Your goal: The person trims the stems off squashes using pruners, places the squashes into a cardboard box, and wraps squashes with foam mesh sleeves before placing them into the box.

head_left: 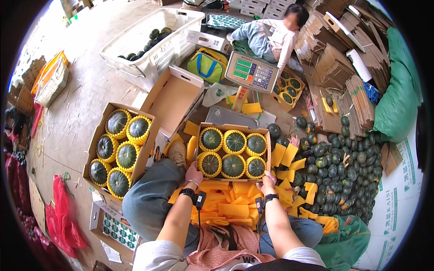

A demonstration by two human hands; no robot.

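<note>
A cardboard box (pixel 234 126) of dark green squashes (pixel 233 165), each in a yellow foam net, is in front of me. My left hand (pixel 193 175), in a pinkish glove, grips its near left corner. My right hand (pixel 266 181) is closed on the near right corner. Fingertips of both hands are partly hidden by the box. Under its near edge lies a heap of flat yellow foam nets (pixel 233 209). To the left stands another box (pixel 103 125) filled with netted squashes.
A digital scale display (pixel 252 72) rises beyond the box. Loose squashes (pixel 334 167) are piled at right. An open carton (pixel 171 100) and a white crate (pixel 156 58) stand far left. Another person (pixel 275 38) sits ahead, reaching toward a packed box (pixel 288 92).
</note>
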